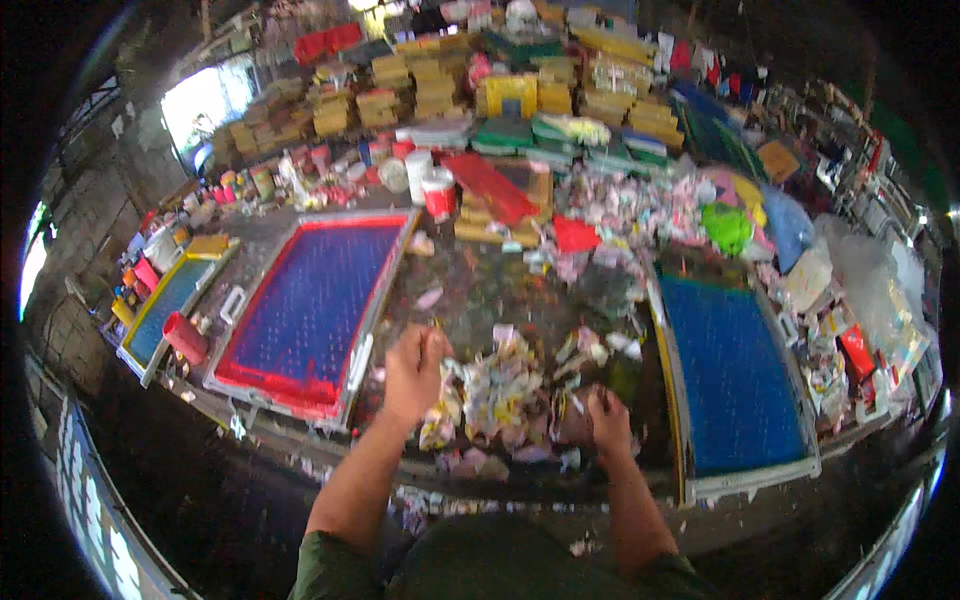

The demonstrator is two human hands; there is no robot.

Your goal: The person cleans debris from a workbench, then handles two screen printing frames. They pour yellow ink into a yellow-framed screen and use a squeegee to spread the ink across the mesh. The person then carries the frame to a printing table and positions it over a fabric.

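Nearest you were your own dark green sleeves point(335, 568), with both bare forearms reaching out over the worktable point(455, 290). Your right hand point(610, 420) had its fingers bent beside a small pale piece point(577, 404); whether they gripped it, I cannot tell. Your left hand point(412, 370) was raised a little farther out, its fingers curled inward; blur hid whether they were fully closed or held anything. The heap of crumpled scraps point(505, 388), pale with yellow and pink bits, lay on the worktable between your hands.

To your left lay a blue screen with a red-smeared border point(320, 290), and to your right another blue screen in a pale frame point(735, 370). Past your left one stood a red cup point(185, 338), near a smaller screen point(168, 310). Farther out lay a red cloth point(575, 235), a red-and-white bucket point(438, 194) and a large mound of pale scraps point(640, 200). Farthest back rose stacks of yellowish frames point(435, 80).
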